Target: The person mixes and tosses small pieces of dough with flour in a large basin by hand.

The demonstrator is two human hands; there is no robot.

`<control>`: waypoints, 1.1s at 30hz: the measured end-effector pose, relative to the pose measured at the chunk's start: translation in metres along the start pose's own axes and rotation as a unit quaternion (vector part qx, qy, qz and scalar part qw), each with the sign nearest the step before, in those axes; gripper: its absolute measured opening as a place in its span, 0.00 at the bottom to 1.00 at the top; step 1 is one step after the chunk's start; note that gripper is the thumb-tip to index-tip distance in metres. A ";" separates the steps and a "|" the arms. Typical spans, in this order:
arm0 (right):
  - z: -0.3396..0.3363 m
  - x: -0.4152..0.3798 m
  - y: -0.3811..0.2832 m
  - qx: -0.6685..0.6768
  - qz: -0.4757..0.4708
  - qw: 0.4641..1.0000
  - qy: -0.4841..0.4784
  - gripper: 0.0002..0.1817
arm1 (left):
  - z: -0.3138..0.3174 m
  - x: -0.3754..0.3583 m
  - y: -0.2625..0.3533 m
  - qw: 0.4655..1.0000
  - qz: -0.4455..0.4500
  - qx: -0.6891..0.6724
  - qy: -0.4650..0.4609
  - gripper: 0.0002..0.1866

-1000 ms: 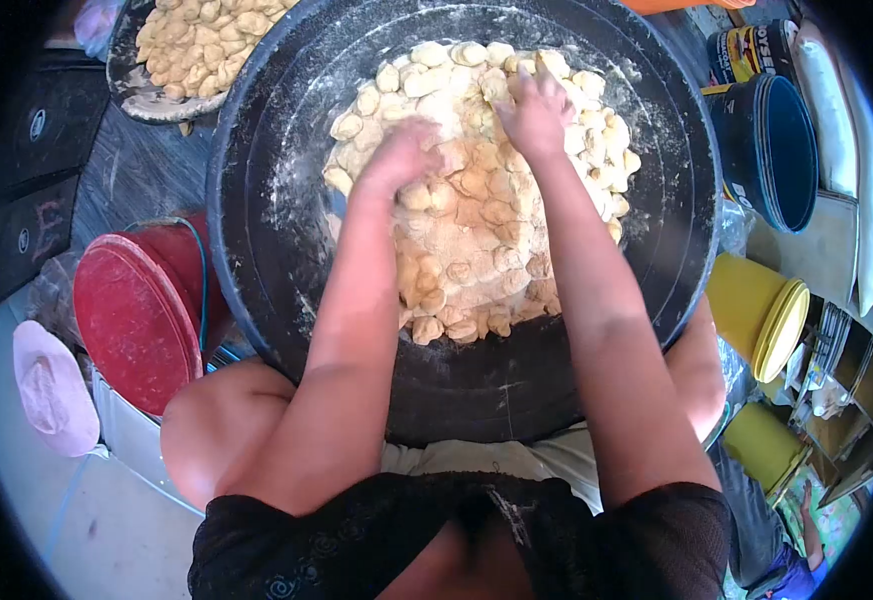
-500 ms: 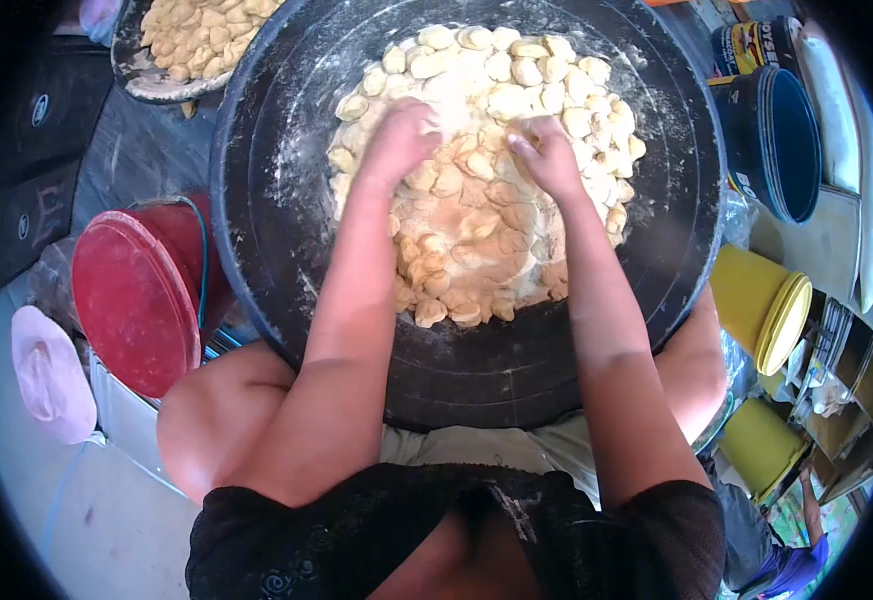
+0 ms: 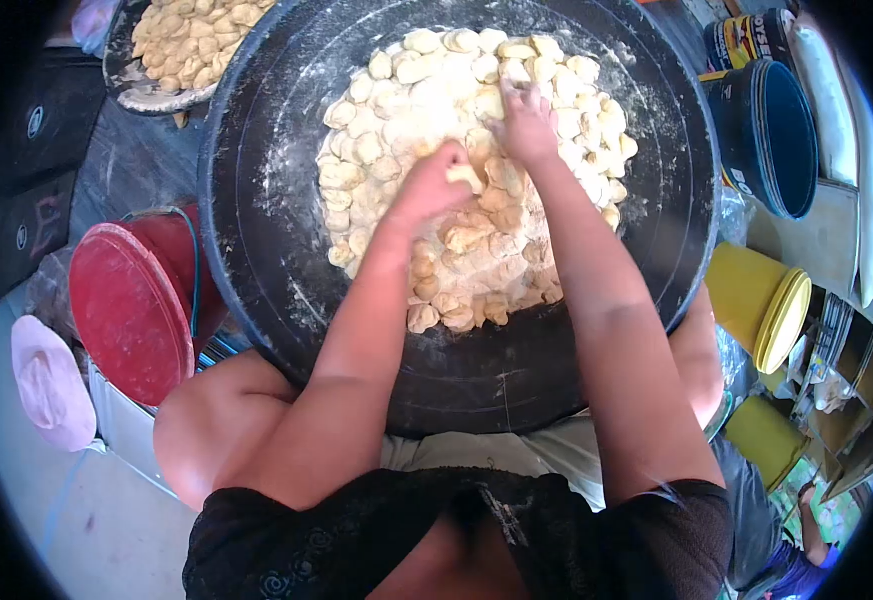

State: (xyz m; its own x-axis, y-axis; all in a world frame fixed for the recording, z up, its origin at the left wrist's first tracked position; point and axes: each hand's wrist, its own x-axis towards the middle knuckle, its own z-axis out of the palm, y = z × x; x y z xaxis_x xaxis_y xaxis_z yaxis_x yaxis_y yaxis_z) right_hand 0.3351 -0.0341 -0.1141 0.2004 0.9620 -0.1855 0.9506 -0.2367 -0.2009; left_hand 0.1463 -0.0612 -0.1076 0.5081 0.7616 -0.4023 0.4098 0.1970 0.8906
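Now dough pieces (image 3: 477, 240) under both hands' fingers (image 3: 517, 100)

Pretty tight spot around the big black basin (image 3: 257, 230). The dough pieces (image 3: 457, 150) fill its middle, leaving only floured bare wall around them. A red bucket (image 3: 132, 310) crowds the left rim, a blue bucket (image 3: 772, 130) and yellow container (image 3: 757, 305) the right, a second tray of dough (image 3: 172, 45) top left.
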 end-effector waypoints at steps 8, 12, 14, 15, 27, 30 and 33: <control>-0.007 -0.004 0.034 0.521 0.040 0.848 0.090 0.11 | -0.072 0.022 0.014 0.985 0.086 0.147 0.014 0.14; -0.040 -0.064 0.025 0.643 0.052 0.741 0.184 0.11 | -0.009 0.031 0.007 1.000 0.012 0.011 0.025 0.18; -0.060 -0.079 0.024 0.676 0.035 0.730 0.098 0.10 | 0.030 0.022 0.008 0.993 0.043 0.108 0.035 0.21; -0.069 -0.082 0.036 0.658 0.016 0.753 -0.013 0.11 | 0.053 0.016 -0.004 0.971 0.105 0.203 0.070 0.23; 0.017 -0.035 0.058 0.335 0.112 0.935 0.010 0.19 | 0.031 0.002 0.018 0.997 -0.052 0.038 -0.050 0.15; 0.010 -0.043 0.067 0.573 0.135 0.801 0.112 0.15 | 0.000 0.000 -0.006 0.990 -0.024 -0.134 0.046 0.09; -0.014 -0.066 0.054 0.696 0.113 0.687 0.179 0.13 | -0.049 -0.004 -0.002 0.991 -0.089 -0.097 -0.009 0.09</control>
State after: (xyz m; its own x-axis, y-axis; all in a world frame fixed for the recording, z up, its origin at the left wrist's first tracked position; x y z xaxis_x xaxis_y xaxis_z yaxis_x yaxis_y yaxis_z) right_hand 0.3763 -0.1085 -0.0989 0.5873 0.7923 -0.1651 -0.2111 -0.0470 -0.9763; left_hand 0.1065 -0.0342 -0.0977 0.4538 0.6935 -0.5595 0.3425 0.4439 0.8280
